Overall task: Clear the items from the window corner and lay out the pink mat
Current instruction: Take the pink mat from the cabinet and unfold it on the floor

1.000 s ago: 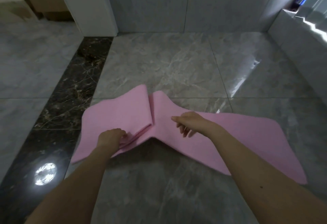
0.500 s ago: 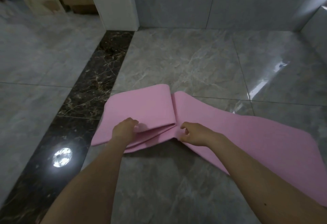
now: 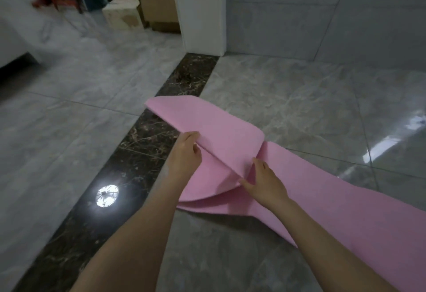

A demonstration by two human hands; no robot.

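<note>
Two hands work the last folded panel of the pink mat [image 3: 230, 139], which lies across the grey tiled floor [image 3: 299, 98] from the centre out toward 4 o'clock, its unfolded length already flat there. At about 9 o'clock of the fold, the left hand [image 3: 184, 155] pinches the near edge of the raised top flap, thumb over and fingers under. At 5 o'clock of the fold, the right hand [image 3: 262, 181] has its fingers curled on the flap's lower corner where it meets the layer beneath.

Likely the best way is to lift both corners level and swing the flap over toward 10 o'clock, keeping the edge taut so the lower layers do not drag or crease, then press the fold line flat.

From the left: cardboard boxes [image 3: 147, 5] stacked at 11 o'clock, a dark marble strip [image 3: 147, 135] running under the mat's left end with a bright lamp reflection [image 3: 107, 195], a white pillar [image 3: 200, 10] at 12, and grey wall tiles [image 3: 322, 15] beyond.
</note>
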